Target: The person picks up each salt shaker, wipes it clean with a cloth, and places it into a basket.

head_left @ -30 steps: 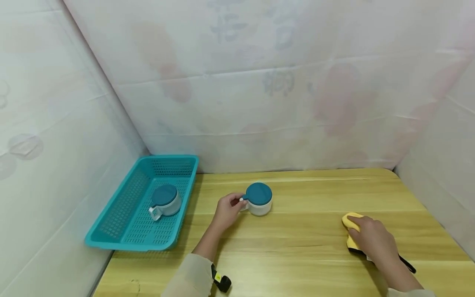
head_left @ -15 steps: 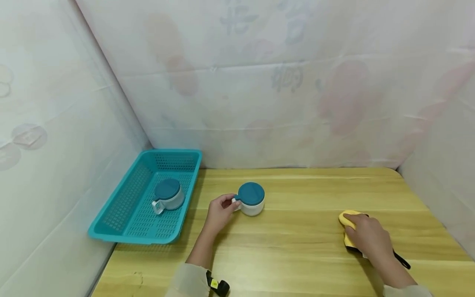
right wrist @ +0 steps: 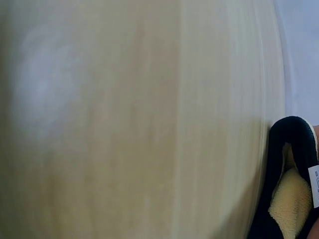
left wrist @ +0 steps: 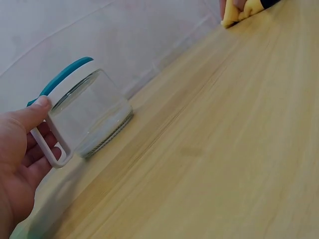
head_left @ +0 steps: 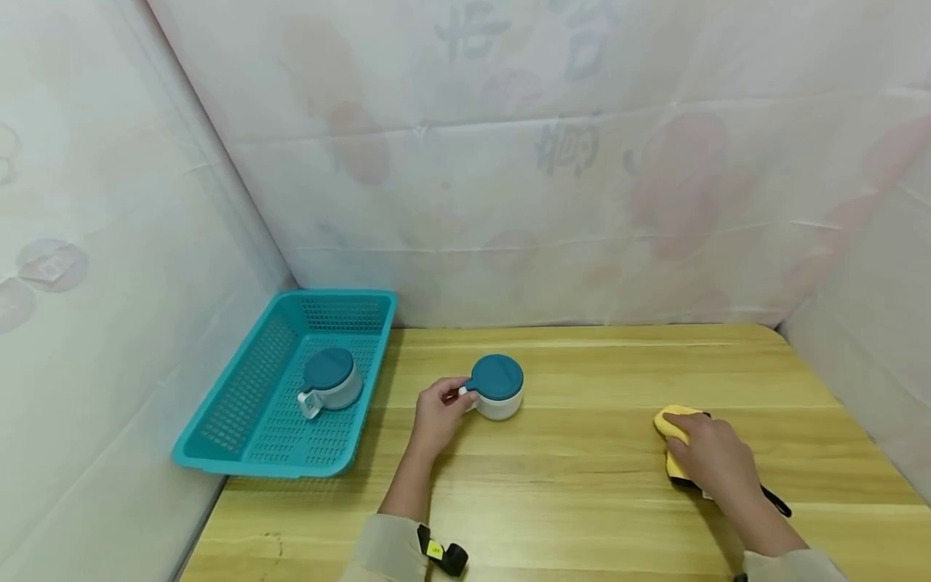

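My left hand (head_left: 434, 420) pinches the white handle of a clear glass jar (left wrist: 89, 112) with a blue lid (head_left: 498, 377), thumb on top and fingers curled behind the handle. The jar is upright, its base right at the tabletop. On the right side of the table, my right hand (head_left: 720, 459) grips a bunched yellow fleece cleaning cloth (head_left: 675, 466) with black edging, a black loop trailing behind it. The right wrist view shows the black edge (right wrist: 279, 199) folded open around the yellow pile; most of the hand is hidden there.
A turquoise perforated basket (head_left: 262, 467) stands at the left, against the side curtain. Inside it sits a second lidded jar (head_left: 340, 394) with its handle toward the front left. Pale printed curtains (head_left: 465, 202) border the wooden table (head_left: 567, 501) at the back and sides.
The cloth, still in my right hand, has slid left and slightly back across the table. My left hand and its jar have shifted a little left. The head view has tilted slightly.
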The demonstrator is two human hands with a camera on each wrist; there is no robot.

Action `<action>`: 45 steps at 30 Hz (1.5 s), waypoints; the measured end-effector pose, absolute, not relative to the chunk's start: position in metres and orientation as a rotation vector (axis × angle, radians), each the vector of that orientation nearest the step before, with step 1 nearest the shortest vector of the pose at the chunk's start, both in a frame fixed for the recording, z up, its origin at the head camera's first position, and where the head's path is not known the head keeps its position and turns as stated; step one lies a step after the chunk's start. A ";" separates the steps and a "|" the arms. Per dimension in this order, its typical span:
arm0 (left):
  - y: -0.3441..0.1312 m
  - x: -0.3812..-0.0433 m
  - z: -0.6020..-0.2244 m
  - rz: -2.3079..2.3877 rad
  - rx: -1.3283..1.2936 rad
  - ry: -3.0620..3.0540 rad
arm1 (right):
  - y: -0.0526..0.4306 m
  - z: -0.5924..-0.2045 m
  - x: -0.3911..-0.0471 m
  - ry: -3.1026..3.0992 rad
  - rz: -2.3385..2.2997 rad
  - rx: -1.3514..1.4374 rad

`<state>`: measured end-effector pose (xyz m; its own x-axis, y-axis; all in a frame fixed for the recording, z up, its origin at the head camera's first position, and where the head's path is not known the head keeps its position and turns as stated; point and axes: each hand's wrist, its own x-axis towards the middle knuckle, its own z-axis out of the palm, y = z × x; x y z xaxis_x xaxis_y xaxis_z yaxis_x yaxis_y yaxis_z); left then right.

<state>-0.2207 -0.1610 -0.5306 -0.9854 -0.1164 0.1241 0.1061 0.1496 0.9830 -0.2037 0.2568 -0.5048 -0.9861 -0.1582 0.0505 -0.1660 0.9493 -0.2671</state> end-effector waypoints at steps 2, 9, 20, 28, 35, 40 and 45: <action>-0.161 -0.222 -0.531 -1.929 0.014 -2.244 | 0.256 -0.505 -0.204 -3.064 0.429 0.264; -0.160 -0.225 -0.535 -1.909 -0.018 -2.209 | 0.256 -0.504 -0.205 -3.040 0.421 0.258; -0.161 -0.226 -0.534 -1.949 0.057 -2.163 | 0.253 -0.504 -0.205 -3.028 0.428 0.259; -0.161 -0.226 -0.533 -1.969 0.069 -2.159 | 0.251 -0.500 -0.204 -3.006 0.422 0.255; -0.160 -0.225 -0.533 -1.980 0.061 -2.155 | 0.249 -0.498 -0.202 -3.026 0.457 0.238; -0.159 -0.224 -0.537 -1.972 0.061 -2.146 | 0.235 -0.501 -0.201 -2.981 0.510 0.338; -0.155 -0.218 -0.531 -1.992 0.080 -2.156 | 0.206 -0.500 -0.197 -2.949 0.534 0.427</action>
